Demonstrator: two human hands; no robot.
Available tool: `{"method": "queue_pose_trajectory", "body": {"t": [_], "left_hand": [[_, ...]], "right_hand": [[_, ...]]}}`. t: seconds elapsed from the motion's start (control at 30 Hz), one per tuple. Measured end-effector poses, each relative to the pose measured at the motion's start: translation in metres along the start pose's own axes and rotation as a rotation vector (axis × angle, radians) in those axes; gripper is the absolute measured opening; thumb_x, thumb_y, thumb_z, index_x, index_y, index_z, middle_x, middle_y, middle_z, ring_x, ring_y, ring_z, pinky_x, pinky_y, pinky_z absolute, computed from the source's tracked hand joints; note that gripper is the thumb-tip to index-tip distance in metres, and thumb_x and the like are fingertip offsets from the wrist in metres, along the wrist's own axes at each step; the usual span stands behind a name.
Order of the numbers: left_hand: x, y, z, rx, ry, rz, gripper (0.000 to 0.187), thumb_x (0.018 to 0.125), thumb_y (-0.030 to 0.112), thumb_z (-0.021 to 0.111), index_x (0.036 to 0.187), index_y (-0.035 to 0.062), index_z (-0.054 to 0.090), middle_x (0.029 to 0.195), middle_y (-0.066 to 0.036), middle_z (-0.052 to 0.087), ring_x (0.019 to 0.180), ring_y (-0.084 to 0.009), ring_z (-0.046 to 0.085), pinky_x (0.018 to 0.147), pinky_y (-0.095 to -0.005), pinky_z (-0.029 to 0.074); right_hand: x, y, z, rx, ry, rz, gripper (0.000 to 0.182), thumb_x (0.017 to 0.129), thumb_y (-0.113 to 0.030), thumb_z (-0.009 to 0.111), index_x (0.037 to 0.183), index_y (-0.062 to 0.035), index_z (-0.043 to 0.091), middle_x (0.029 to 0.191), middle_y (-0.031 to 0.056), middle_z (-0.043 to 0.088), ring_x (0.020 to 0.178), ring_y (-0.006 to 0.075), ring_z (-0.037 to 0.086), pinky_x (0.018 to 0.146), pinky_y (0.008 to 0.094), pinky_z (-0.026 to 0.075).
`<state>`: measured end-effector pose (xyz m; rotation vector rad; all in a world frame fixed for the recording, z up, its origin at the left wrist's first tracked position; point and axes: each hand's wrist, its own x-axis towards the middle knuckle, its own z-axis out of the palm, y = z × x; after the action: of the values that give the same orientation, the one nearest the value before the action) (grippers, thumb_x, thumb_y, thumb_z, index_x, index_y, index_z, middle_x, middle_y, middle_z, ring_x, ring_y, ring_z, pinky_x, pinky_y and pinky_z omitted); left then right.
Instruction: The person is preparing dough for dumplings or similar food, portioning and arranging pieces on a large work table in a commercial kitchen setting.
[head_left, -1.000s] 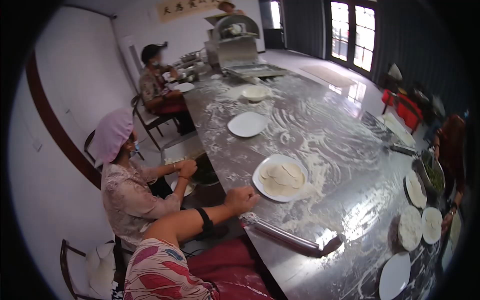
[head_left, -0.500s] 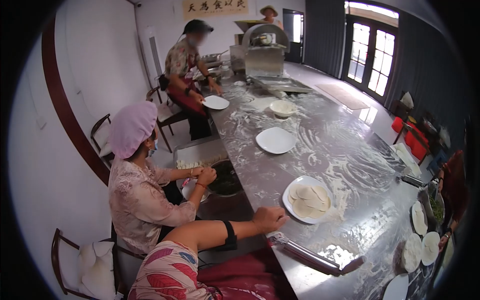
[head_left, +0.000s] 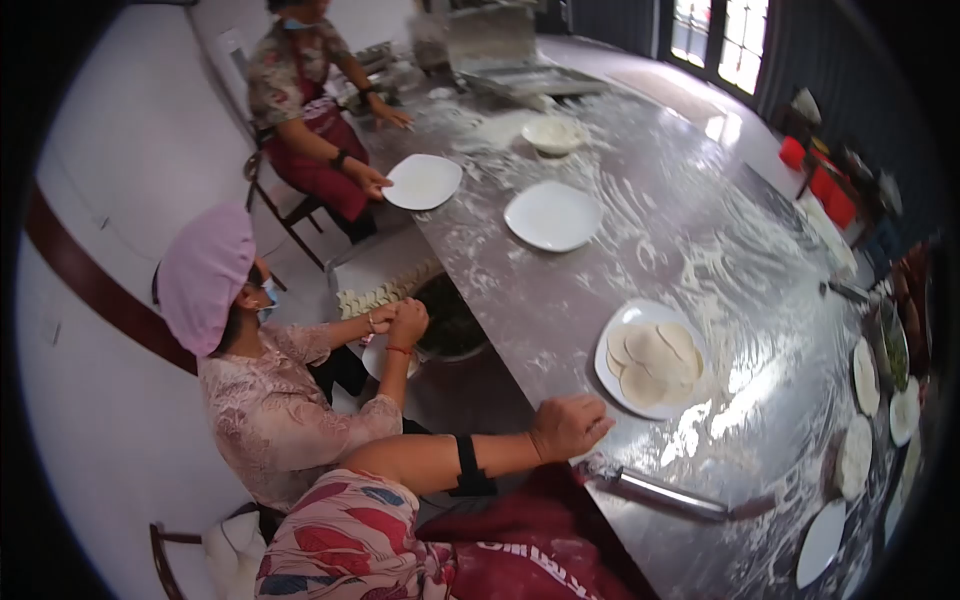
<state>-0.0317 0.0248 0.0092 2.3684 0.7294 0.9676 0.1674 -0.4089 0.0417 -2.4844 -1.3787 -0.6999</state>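
Left hand [head_left: 570,427] over the near edge of the flour-dusted, grey metal surface [head_left: 560,335]; fingers curled inward, cannot tell whether they pinch anything. Right hand out of frame. Silver metal rolling pin [head_left: 668,494] lies on the surface just beside the left hand. Beyond it, a white rounded-square plate [head_left: 640,312] bears overlapping pale, round dough sheets [head_left: 655,362]. Farther off, a standing co-worker in a dark-red apron [head_left: 318,130] grips a second white plate [head_left: 425,182] by its rim.
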Motion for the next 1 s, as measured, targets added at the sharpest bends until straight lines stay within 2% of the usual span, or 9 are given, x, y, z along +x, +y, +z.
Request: {"method": "queue_pose_trajectory", "body": {"t": [0.03,0.17,0.23,0.33,0.6,0.7,1.0], "left_hand": [[0.001,-0.002,0.001,0.012,0.001,0.014,0.02,0.082,0.023,0.067,0.071,0.0091,0.058,0.069,-0.009,0.057,0.065,-0.0306,0.059,0.056,-0.0413,0.046],[0.0,-0.006,0.002,0.006,-0.012,0.055,0.019,0.082,0.022,0.067,0.071,0.0096,0.058,0.067,-0.009,0.056,0.062,-0.0306,0.057,0.054,-0.0413,0.045],[0.001,-0.004,0.0,-0.003,-0.036,0.064,0.021,0.082,0.024,0.067,0.071,0.0093,0.058,0.069,-0.009,0.057,0.064,-0.0312,0.059,0.055,-0.042,0.046],[0.002,-0.004,-0.001,-0.032,-0.013,0.086,0.021,0.083,0.023,0.067,0.071,0.0085,0.058,0.067,-0.009,0.056,0.062,-0.0307,0.057,0.053,-0.0415,0.044],[-0.003,-0.002,0.002,0.014,0.034,0.071,0.024,0.085,0.025,0.065,0.069,0.0083,0.056,0.065,-0.009,0.056,0.062,-0.0317,0.059,0.053,-0.0423,0.045],[-0.006,-0.001,0.006,0.054,0.062,0.047,0.026,0.085,0.027,0.064,0.068,0.0092,0.056,0.063,-0.009,0.057,0.061,-0.0315,0.059,0.053,-0.0423,0.045],[-0.005,-0.004,0.011,0.104,0.088,0.051,0.025,0.085,0.026,0.065,0.068,0.0087,0.057,0.063,-0.01,0.057,0.06,-0.032,0.059,0.053,-0.0434,0.044]], "right_hand": [[0.003,0.0,0.004,-0.049,0.037,-0.042,0.03,0.096,-0.032,0.054,0.092,-0.0039,0.064,0.074,0.0109,0.058,0.065,0.0305,0.056,0.057,0.0417,0.047],[-0.035,0.012,0.027,0.084,-0.089,0.241,0.036,0.092,-0.037,0.05,0.084,-0.0024,0.051,0.082,0.0163,0.047,0.08,0.0355,0.048,0.076,0.047,0.037],[-0.027,0.005,0.018,0.054,-0.125,0.252,0.036,0.093,-0.037,0.049,0.084,-0.0019,0.051,0.081,0.0163,0.047,0.081,0.0355,0.048,0.076,0.044,0.038],[-0.018,-0.001,0.019,0.079,-0.034,0.213,0.037,0.094,-0.037,0.049,0.083,-0.0018,0.051,0.081,0.0157,0.048,0.079,0.035,0.049,0.075,0.0434,0.038],[-0.028,0.004,0.02,0.093,0.022,0.189,0.037,0.095,-0.037,0.049,0.086,-0.002,0.054,0.088,0.0164,0.055,0.087,0.0364,0.053,0.082,0.0453,0.04],[-0.032,0.011,0.023,0.078,0.111,0.102,0.031,0.092,-0.034,0.054,0.088,-0.0034,0.054,0.086,0.0134,0.054,0.082,0.0323,0.053,0.076,0.0424,0.039],[-0.039,0.013,0.029,0.162,0.107,0.156,0.033,0.093,-0.034,0.053,0.088,-0.0013,0.054,0.087,0.0159,0.053,0.085,0.0345,0.052,0.077,0.0441,0.039]]}}
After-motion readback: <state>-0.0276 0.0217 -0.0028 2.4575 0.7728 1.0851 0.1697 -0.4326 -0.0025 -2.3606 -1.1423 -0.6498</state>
